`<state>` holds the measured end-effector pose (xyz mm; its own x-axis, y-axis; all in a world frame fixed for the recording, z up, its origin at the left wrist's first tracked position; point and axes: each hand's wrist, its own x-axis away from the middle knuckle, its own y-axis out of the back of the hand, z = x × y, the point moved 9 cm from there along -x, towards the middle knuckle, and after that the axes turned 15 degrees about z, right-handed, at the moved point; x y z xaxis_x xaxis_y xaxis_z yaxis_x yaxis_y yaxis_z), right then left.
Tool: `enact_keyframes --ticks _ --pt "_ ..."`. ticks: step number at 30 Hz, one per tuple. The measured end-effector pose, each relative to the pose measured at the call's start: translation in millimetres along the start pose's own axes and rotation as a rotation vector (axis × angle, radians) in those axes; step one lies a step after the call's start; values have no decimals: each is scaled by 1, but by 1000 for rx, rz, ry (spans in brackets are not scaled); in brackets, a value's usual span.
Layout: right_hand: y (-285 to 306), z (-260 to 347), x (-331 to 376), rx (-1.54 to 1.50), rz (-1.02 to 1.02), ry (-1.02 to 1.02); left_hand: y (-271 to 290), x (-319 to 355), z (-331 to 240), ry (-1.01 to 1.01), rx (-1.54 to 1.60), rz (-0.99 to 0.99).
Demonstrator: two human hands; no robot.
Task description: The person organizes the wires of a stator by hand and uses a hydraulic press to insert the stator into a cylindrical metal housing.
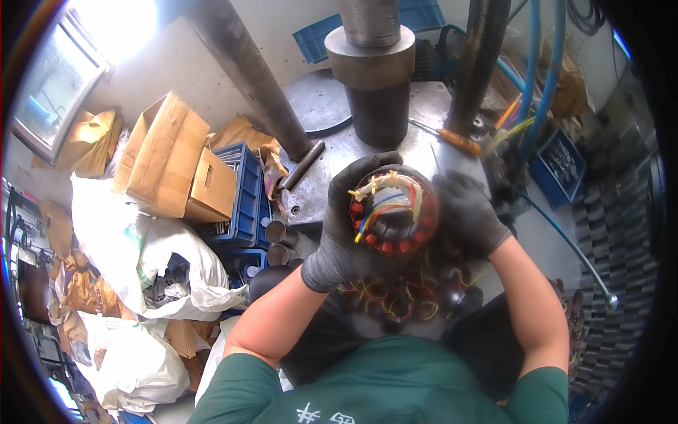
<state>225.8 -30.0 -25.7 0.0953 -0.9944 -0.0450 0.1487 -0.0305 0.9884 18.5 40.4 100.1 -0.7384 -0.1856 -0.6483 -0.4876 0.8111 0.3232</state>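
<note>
A round motor stator (390, 212) is held up in front of me, its open end facing up. Red coils ring its inside, and white, blue, yellow and red lead wires lie over the bore. My left hand (340, 230), in a dark grey glove, wraps round its left side with fingers reaching over the far rim. My right hand (467, 212), gloved alike and slightly blurred, is closed against the right side; its thumb and fingertips are partly hidden. Below the stator, between my knees, lies a pile of wound parts with coloured wires (402, 293).
Behind the hands stands a press with a thick ram (374, 85), steel columns (247, 74) and a metal base plate (311, 180). A short rod (304, 165) and a wooden-handled tool (459, 141) lie on it. Blue crates (251, 187), cardboard boxes (161, 155) and white sacks (127, 360) crowd the left.
</note>
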Motion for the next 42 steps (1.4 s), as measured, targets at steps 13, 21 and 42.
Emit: enact_keyframes --ticks 13,21,42 --pt "24 8 12 -78 -51 161 -19 14 42 324 1189 -115" --pt "84 9 28 -822 -554 5 -34 17 75 463 1562 -346" --pt "107 120 21 -638 -426 359 -53 22 99 482 1561 -460"
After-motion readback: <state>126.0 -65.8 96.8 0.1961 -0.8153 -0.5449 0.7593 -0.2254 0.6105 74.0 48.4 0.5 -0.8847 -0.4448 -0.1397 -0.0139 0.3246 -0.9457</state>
